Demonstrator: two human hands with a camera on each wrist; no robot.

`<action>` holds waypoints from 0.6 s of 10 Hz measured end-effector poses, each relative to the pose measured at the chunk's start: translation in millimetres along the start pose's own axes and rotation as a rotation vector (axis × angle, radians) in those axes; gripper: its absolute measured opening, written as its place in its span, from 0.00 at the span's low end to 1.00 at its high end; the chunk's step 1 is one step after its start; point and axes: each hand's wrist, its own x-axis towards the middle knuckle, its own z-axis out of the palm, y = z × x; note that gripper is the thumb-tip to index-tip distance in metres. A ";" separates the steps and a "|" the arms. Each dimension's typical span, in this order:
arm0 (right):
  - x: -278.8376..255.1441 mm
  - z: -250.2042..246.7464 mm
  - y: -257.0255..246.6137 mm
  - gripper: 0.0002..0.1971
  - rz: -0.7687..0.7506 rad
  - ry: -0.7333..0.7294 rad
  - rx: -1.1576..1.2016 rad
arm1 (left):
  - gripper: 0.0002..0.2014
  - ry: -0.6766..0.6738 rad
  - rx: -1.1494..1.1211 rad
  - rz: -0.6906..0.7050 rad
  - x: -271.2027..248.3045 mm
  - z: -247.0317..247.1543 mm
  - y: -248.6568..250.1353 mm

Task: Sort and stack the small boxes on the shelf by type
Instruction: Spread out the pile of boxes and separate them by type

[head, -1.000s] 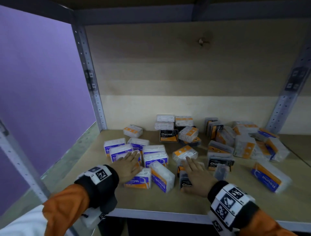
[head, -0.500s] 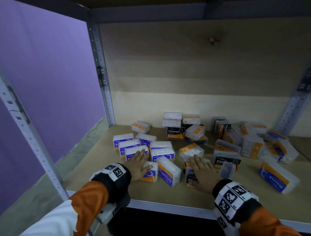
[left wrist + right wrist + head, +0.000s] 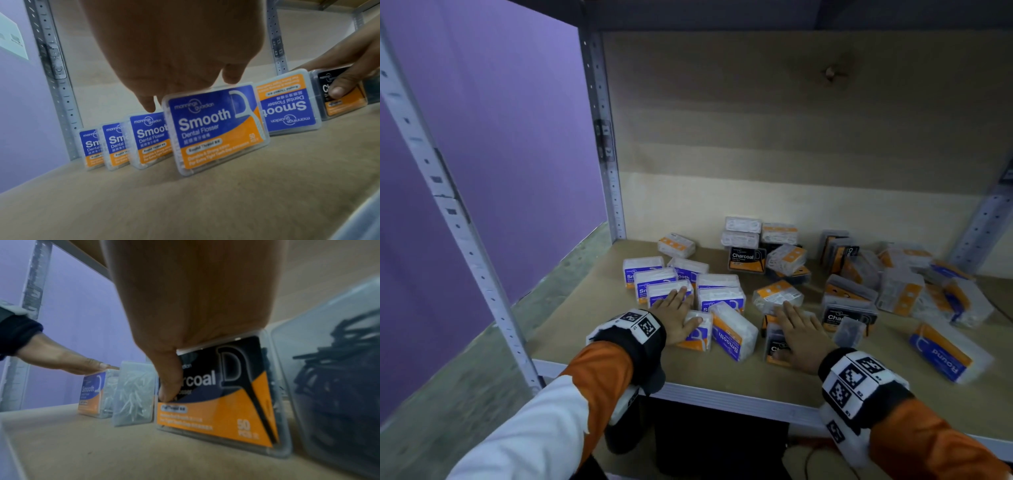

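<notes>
Since a second ago, both my hands are staying put while the head camera is swinging left. From the head view, my left hand point(image 3: 676, 317) is lying flat, fingers straight and slightly spread, over the near-left Smooth boxes point(image 3: 700, 330) on the shelf point(image 3: 619, 342). My right hand point(image 3: 803, 334) is covering a Charcoal box point(image 3: 774, 346). Left wrist view: fingertips are touching the upright Smooth box's point(image 3: 213, 128) top edge. Right wrist view: my thumb point(image 3: 169, 379) is pressing the Charcoal box's point(image 3: 224, 402) face; the other fingers I cannot tell.
</notes>
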 end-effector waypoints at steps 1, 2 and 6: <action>-0.6 -1.2 -0.5 0.45 0.009 -0.013 -0.003 | 0.31 0.007 -0.001 -0.003 -1.1 0.2 1.0; -1.2 -2.7 -1.4 0.45 0.023 -0.023 -0.006 | 0.31 0.019 0.000 -0.003 -1.7 0.5 1.7; -4.7 -5.2 -4.3 0.44 0.062 -0.017 -0.015 | 0.31 0.051 -0.005 0.012 2.1 3.2 0.1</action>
